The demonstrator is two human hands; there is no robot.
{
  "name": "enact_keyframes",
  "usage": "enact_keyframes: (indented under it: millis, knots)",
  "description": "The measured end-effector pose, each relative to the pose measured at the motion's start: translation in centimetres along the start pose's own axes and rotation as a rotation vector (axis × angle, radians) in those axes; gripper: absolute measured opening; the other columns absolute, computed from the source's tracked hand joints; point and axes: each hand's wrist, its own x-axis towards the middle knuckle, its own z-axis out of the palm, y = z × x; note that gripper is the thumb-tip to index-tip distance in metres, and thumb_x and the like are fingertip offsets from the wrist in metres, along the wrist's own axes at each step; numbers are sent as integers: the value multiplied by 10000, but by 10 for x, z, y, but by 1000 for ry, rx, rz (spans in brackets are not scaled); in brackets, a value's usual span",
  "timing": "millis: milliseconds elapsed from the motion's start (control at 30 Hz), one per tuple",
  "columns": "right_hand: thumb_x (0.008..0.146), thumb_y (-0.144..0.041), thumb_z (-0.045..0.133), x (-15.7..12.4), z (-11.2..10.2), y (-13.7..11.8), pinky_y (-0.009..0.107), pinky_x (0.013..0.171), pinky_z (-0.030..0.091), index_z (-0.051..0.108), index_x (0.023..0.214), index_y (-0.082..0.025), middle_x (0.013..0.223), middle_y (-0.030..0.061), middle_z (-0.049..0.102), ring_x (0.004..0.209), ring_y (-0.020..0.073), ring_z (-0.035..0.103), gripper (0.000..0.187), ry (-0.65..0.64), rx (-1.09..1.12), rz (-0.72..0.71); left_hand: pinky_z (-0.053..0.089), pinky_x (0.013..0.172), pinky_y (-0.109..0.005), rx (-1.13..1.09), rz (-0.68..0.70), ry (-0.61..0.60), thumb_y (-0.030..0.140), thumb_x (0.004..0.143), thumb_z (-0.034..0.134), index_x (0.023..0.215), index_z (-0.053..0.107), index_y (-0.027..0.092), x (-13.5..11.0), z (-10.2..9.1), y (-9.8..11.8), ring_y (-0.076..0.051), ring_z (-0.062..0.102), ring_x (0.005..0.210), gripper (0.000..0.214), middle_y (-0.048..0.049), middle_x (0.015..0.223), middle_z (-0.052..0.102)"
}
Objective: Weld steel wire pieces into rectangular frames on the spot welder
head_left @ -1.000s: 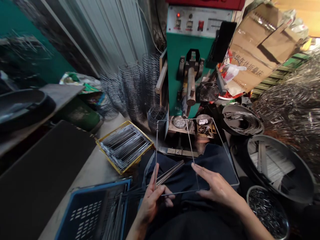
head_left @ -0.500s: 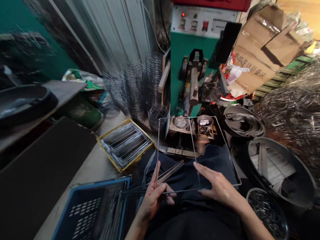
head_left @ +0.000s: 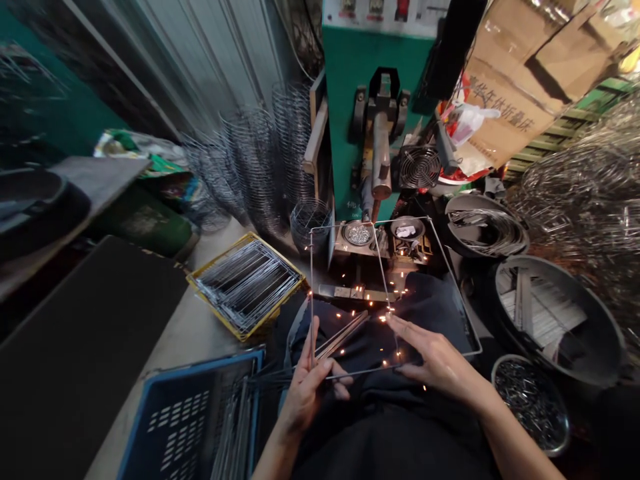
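A rectangular wire frame (head_left: 381,267) with a middle crossbar reaches from my lap to the spot welder (head_left: 345,67). Its far side sits under the electrode (head_left: 375,211), and sparks scatter over my lap. My left hand (head_left: 303,393) is closed on the frame's near left corner, with several loose wire rods (head_left: 345,333) also in its grasp. On the crossbar, my right hand (head_left: 440,363) pinches with its fingertips, thumb near the front wire. A small bowl of metal bits (head_left: 358,233) stands on the ledge just below the electrode.
To the left are a yellow crate (head_left: 245,287) of wire pieces and a blue crate (head_left: 190,407) with rods. Stacked wire baskets (head_left: 250,167) stand behind. On the right sit a large basin (head_left: 595,333), a bowl of small metal parts (head_left: 530,407) and piled wire goods (head_left: 575,193).
Bright sparks now fly around the frame and my hands. The camera view has tipped downward a little, while both hands keep nearly the same hold.
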Motion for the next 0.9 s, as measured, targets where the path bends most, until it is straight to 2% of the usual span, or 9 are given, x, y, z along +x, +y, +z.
enact_keyframes:
  millis: [100, 167, 300, 433, 533, 700, 900]
  knots:
    - [813, -169, 674, 11, 1, 6, 368, 1099, 417, 280, 1533, -336, 1525, 18, 397, 1328, 228, 474, 838, 61, -45, -3, 539, 551, -273, 13, 11, 26, 268, 930, 556, 1545, -102, 306, 14, -1, 6, -179, 676, 528, 902, -42, 717, 730]
    - [829, -268, 708, 29, -6, 11, 381, 1044, 464, 274, 1537, -324, 1466, 46, 481, 1251, 244, 551, 832, 129, -113, -7, 532, 539, -264, -5, 34, 20, 258, 900, 599, 1551, -84, 290, 36, -5, 14, -181, 678, 532, 944, -38, 715, 731]
    - [795, -436, 754, 84, -37, 26, 388, 921, 520, 343, 1516, -263, 1255, 88, 654, 1109, 287, 638, 848, 243, -299, -15, 526, 523, -254, -47, 104, -23, 206, 854, 626, 1560, -42, 273, 104, -18, 37, -177, 680, 532, 975, -28, 712, 730]
    - [790, -487, 749, 141, -77, 49, 376, 856, 525, 470, 1438, -212, 1171, 112, 690, 1029, 303, 667, 757, 377, -423, -35, 503, 506, -235, -67, 152, -31, 154, 832, 608, 1566, 11, 235, 172, -25, 69, -173, 679, 540, 949, -41, 693, 726]
    - [812, -480, 729, 173, -97, 67, 374, 825, 522, 530, 1378, -169, 1105, 124, 706, 962, 297, 681, 676, 423, -453, -67, 488, 506, -223, -32, 170, -45, 143, 848, 575, 1556, -65, 263, 207, -27, 91, -172, 688, 558, 962, -53, 714, 736]
    - [863, -467, 675, 204, -111, 84, 360, 828, 508, 572, 1325, -151, 1083, 131, 706, 958, 283, 675, 568, 494, -430, -119, 503, 530, -232, 7, 206, -64, 142, 871, 548, 1549, -90, 283, 236, -28, 112, -175, 705, 583, 942, -73, 759, 750]
    - [894, -497, 623, 219, -117, 83, 363, 793, 507, 572, 1316, -150, 1055, 136, 708, 915, 283, 676, 548, 558, -448, -121, 482, 516, -221, -50, 207, -43, 133, 864, 562, 1551, -44, 326, 249, -29, 116, -173, 697, 578, 937, -58, 742, 736]
